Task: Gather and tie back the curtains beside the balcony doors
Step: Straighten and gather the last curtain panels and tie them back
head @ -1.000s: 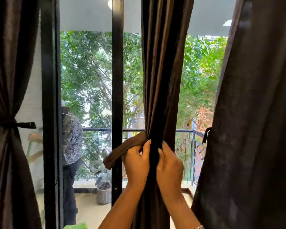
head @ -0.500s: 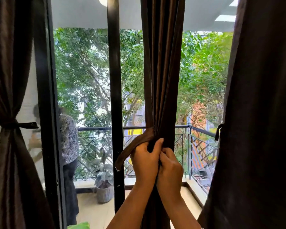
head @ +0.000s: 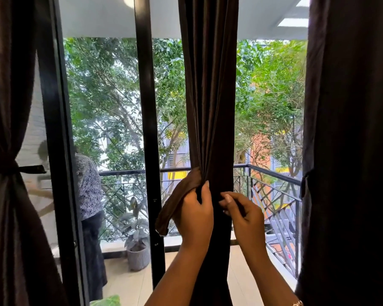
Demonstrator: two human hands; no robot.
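Head view: middle curtain [head: 210, 107] hangs gathered into a narrow bundle between the balcony door frame [head: 146, 107] and the open glass. Left hand [head: 195, 215] grips the brown tie-back [head: 175, 202] against the bundle's left side, fingers curled, with the loose end drooping down-left. Right hand [head: 243, 215] pinches dark fabric on the bundle's front, thumb to forefinger; can't tell if the tie's other end is under those fingers.

Step in hand, by my read: wrapping and fastening the tie round this bundle, not yet closed. Next move likely needs both tie ends brought together at the front and knotted snug without letting the folds spread.

Left curtain [head: 7, 85] is already cinched by its tie [head: 16, 168]. Right curtain [head: 349, 129] hangs loose.
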